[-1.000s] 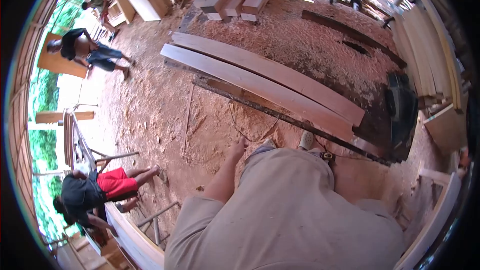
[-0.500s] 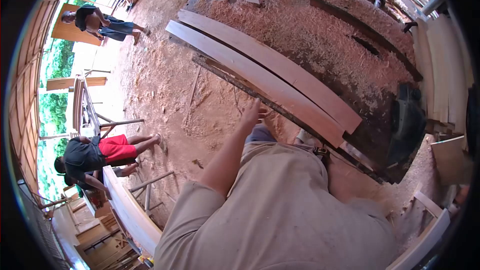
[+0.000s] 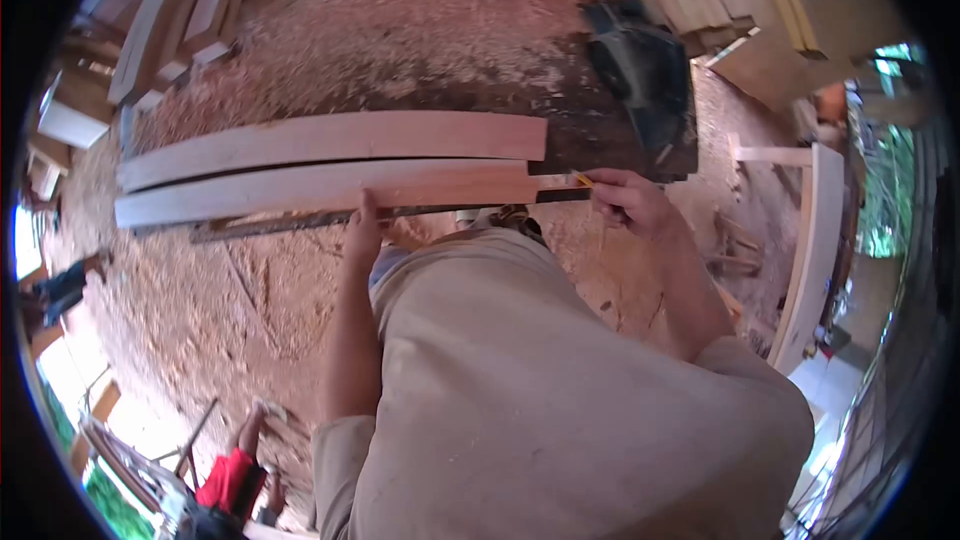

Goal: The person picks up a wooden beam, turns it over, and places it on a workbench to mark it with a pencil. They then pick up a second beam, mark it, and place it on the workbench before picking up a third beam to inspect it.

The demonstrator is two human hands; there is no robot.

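Head view, looking down my own front. Two planks lie side by side on the sawdust floor [image 3: 190,310], just ahead of my feet. My left hand [image 3: 366,223] rests flat against the near edge of the near plank [image 3: 300,188], fingers loosely spread and gripping nothing. My right hand [image 3: 628,202] is closed around a pencil [image 3: 581,179], whose tip sits at that plank's right-hand end. The far plank [image 3: 330,138] lies alongside with a thin gap between the two, and neither hand touches it. A dark strip [image 3: 280,228] runs under the near plank's front edge, just below my left hand.

State of the work, as I judge it: both planks are laid out and steadied, and the pencil is at the wood, so marking is in hand. No drawn line can be made out on the near plank; it may be too fine to see. Both planks look whole, with no fresh cut showing.

Surroundings: a dark machine [image 3: 645,65] stands beyond the planks' right ends, more boards [image 3: 175,10] are stacked at the upper left, and a white frame [image 3: 815,230] leans at the right. Another person [image 3: 232,480] in red is at the lower left, well apart from me.
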